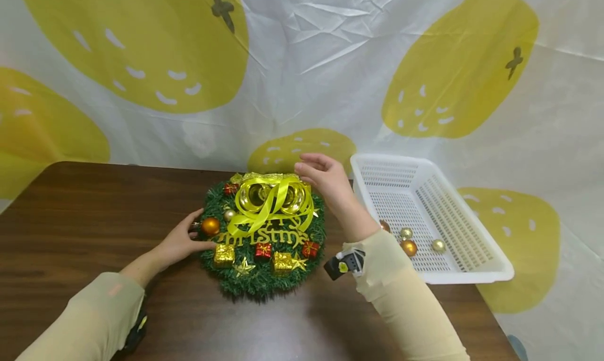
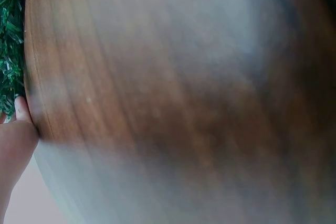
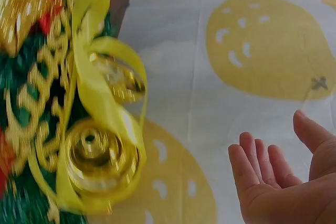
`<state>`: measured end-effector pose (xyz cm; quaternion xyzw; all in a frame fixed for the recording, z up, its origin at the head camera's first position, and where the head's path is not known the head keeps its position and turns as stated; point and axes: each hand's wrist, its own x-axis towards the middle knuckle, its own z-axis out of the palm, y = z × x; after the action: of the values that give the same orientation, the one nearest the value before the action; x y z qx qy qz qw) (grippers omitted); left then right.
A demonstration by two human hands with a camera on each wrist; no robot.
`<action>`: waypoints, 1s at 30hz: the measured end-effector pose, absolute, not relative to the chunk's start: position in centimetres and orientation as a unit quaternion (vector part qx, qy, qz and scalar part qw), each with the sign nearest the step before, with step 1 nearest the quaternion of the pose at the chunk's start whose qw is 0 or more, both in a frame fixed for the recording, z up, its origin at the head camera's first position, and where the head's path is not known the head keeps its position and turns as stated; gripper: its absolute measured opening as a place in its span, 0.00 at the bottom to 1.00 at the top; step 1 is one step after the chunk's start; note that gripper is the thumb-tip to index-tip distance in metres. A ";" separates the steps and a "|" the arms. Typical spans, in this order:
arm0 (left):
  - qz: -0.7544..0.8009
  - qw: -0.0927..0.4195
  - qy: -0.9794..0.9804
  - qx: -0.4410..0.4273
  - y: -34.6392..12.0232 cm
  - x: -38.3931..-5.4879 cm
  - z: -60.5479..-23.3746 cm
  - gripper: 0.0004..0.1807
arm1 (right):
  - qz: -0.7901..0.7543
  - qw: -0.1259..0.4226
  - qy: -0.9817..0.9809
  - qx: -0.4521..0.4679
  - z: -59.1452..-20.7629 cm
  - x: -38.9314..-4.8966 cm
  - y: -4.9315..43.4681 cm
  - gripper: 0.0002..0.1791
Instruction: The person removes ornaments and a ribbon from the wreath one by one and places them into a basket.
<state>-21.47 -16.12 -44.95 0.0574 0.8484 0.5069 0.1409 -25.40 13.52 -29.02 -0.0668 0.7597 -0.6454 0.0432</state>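
A green Christmas wreath (image 1: 257, 287) lies on the brown table, with gold lettering (image 1: 264, 238), small gold and red gift boxes and stars on it. Two gold bells (image 1: 292, 199) with a looped yellow ribbon (image 1: 255, 226) sit at its top. My left hand (image 1: 176, 243) rests against the wreath's left edge, fingers and thumb spread beside an orange ball (image 1: 210, 226). In the left wrist view, only part of that hand (image 2: 18, 140) shows, touching the greenery. My right hand (image 1: 327, 183) is raised at the wreath's upper right, its fingers (image 3: 252, 163) loosely extended and holding nothing.
A white plastic basket (image 1: 472, 219) stands to the right, with several balls inside, among them an orange ball (image 1: 408, 247) and a pale gold ball (image 1: 438, 245). Behind the table (image 1: 94, 219) hangs a white cloth (image 1: 306, 78) printed with yellow fruit.
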 end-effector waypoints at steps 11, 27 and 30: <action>0.508 0.134 0.849 0.056 -16.2 -21.1 -44.9 0.57 | -0.656 0.085 0.743 -0.102 -31.7 -25.1 8.2 0.20; 0.515 0.135 0.845 0.046 -15.8 -20.7 -44.6 0.57 | -0.587 0.141 0.792 -0.090 -36.1 -25.3 3.8 0.21; 0.515 0.134 0.845 0.043 -15.7 -20.6 -44.6 0.57 | -0.576 0.147 0.799 -0.087 -36.8 -25.3 3.2 0.21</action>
<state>-20.57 -15.70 -44.61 0.0426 0.8454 0.5154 0.1339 -25.27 3.21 -36.76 -0.0873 0.7994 -0.5761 0.1468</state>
